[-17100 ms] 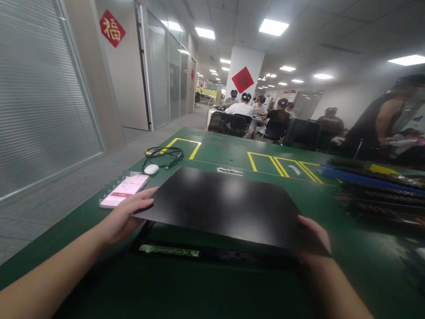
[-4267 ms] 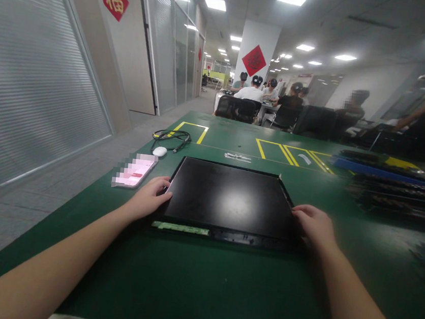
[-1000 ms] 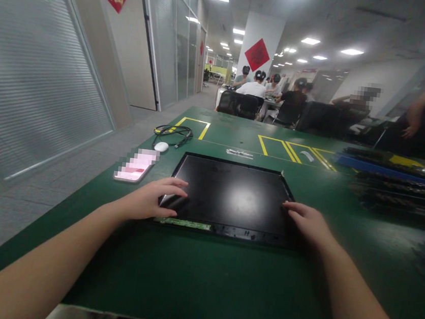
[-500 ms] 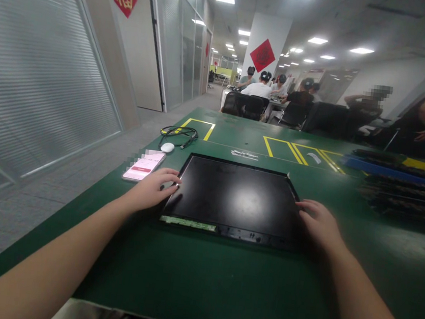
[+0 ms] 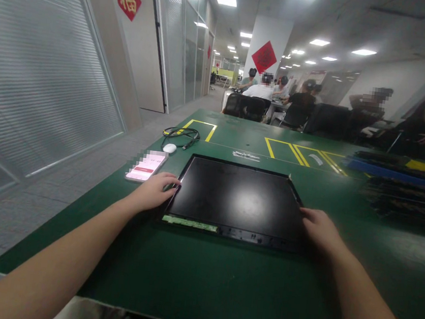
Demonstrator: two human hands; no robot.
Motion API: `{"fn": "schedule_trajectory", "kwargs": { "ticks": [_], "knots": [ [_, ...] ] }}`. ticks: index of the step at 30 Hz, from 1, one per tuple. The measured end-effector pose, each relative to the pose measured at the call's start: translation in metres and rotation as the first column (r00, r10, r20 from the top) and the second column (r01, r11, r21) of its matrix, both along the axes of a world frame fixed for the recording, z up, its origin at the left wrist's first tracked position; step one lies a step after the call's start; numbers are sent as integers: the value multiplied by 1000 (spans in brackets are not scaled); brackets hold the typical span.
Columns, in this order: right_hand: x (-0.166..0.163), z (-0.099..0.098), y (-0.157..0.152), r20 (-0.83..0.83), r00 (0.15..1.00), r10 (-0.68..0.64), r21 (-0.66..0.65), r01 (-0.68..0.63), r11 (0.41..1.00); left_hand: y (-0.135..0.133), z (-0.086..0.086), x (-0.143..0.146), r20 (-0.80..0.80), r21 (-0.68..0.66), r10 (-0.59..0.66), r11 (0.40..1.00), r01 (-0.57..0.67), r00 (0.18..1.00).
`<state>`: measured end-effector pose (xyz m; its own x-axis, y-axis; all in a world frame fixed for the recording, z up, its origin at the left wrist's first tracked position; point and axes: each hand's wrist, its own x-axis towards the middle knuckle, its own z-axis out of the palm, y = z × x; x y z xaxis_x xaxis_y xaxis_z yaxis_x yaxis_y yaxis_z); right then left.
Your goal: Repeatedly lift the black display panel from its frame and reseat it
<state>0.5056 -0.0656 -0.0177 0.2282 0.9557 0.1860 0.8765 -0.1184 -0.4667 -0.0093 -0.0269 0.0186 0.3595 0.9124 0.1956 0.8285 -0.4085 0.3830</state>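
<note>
A black display panel lies face up on the green table in front of me. A green circuit strip runs along the left part of its near edge. At the panel's left edge, my left hand grips the frame with bent fingers and the thumb lower down. My right hand holds the right edge, its thumb side against the frame; the other fingers are mostly hidden. Just beyond my left hand lie a phone with a lit screen and a white mouse-like object.
A coiled black cable rests near the table's far left. Yellow tape outlines mark the far side. Dark stacked panels stand at the right, by a blue strip. Several people sit in the background; another person stands at far right.
My right hand has shifted slightly down along the panel's right edge, and its fingers have curled in. My left hand stays at the left edge. The whole view has moved a little.
</note>
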Motion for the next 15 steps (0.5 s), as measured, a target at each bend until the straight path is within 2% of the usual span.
{"fn": "schedule_trajectory", "kwargs": {
  "ticks": [15],
  "knots": [
    [1,-3,-4,-354,934,-44,-22,38,999,0,-2,0,-11,4,-21,1000,21,1000]
  ]
}}
